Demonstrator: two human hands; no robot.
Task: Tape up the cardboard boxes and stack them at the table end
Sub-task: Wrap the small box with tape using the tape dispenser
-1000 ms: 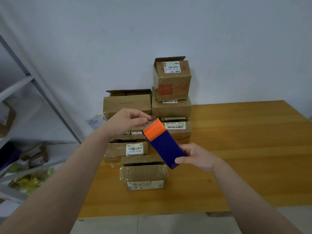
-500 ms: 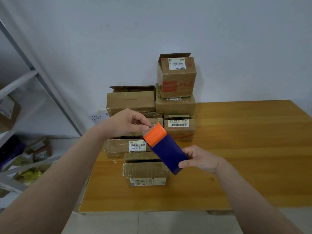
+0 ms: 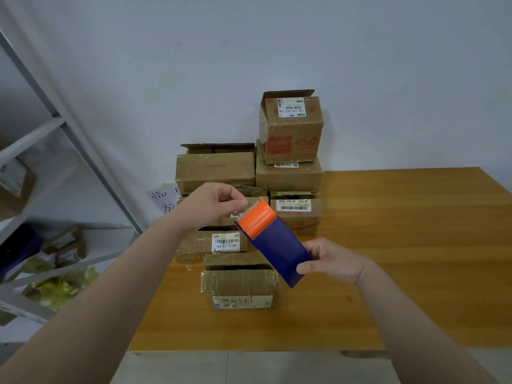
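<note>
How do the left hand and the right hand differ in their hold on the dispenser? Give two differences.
The left hand pinches at the orange end of the dispenser; the right hand grips its blue end. The left hand is higher in the view; the right hand is lower. Both hold the same dispenser.

Grey metal shelf rack [image 3: 62,126] at left w/ yellow-green stuff [image 3: 58,289] low down; handwritten note [image 3: 163,200] on wall [image 3: 277,51]
</note>
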